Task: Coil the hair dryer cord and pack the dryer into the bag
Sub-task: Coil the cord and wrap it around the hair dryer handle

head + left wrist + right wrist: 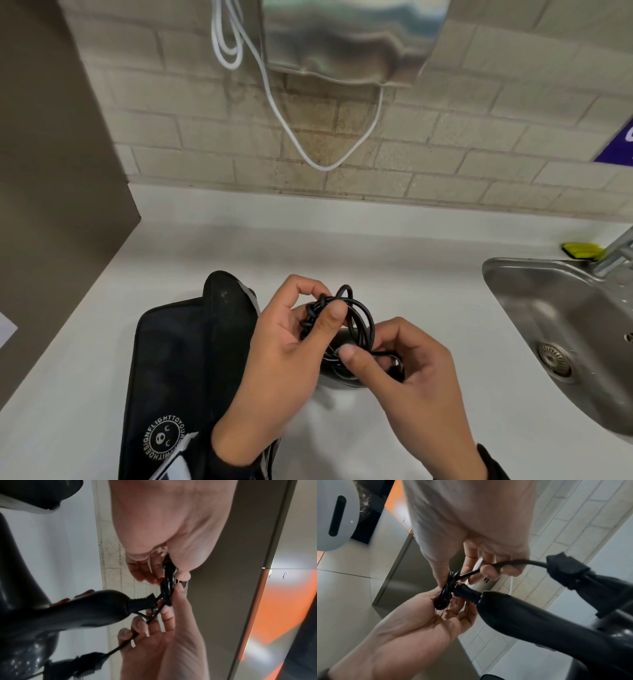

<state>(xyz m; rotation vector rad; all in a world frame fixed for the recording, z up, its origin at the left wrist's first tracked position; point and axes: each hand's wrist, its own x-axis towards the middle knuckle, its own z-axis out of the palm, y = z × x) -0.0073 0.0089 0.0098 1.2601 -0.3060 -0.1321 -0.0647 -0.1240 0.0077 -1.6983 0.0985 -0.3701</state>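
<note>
My right hand (pixel 407 370) near counter's (pixel 394 246) front edge: fingers curled, pinch loose black cord (pixel 356 322). My left hand (pixel 284 342) just beside: thumb and fingers curled round cord loops. Dryer (pixel 530 616) under both hands, handle toward loops, cord comes from handle end. Black bag (pixel 178 363) lies left of hands, on counter. Sink (pixel 561 325) at right edge. White cable (pixel 291 130) hangs on far brick wall.
</note>
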